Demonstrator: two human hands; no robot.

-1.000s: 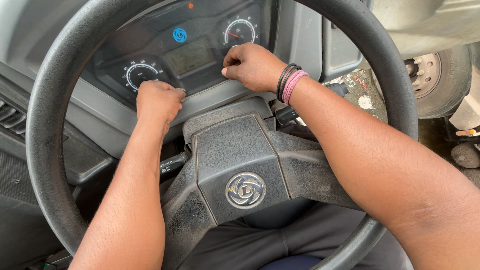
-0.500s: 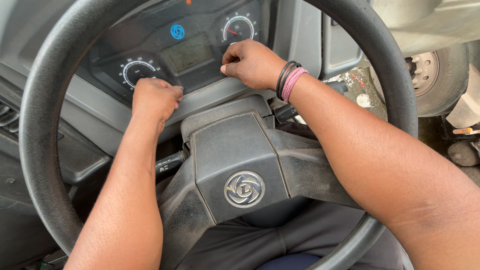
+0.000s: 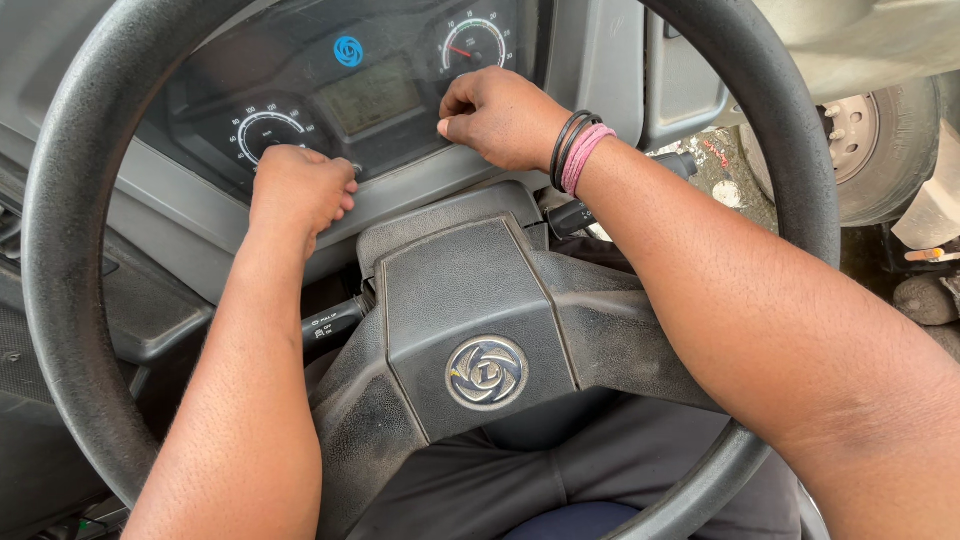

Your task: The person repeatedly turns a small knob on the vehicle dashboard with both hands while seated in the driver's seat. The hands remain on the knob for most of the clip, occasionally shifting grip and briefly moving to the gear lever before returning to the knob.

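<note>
Both arms reach through the big black steering wheel (image 3: 60, 300) to the instrument cluster (image 3: 370, 95) behind it. The left hand (image 3: 298, 190) is curled into a loose fist, knuckles up, pressed against the lower edge of the cluster just below the small round left gauge (image 3: 268, 130); whether anything sits inside the fist is hidden. The right hand (image 3: 500, 115) is likewise closed, its fingertips tucked under and touching the cluster's face just below the right gauge (image 3: 475, 45), with dark and pink bands (image 3: 578, 152) around the wrist. The two hands sit apart, one on each side of the central display (image 3: 375, 95). Beneath them, the wheel's grey hub pad (image 3: 470, 310) with its round metal emblem (image 3: 486, 372) fills the middle. A stalk lever (image 3: 335, 322) pokes out left of the column. Outside, to the right, a vehicle tyre (image 3: 880, 130) stands on dirty ground.
</note>
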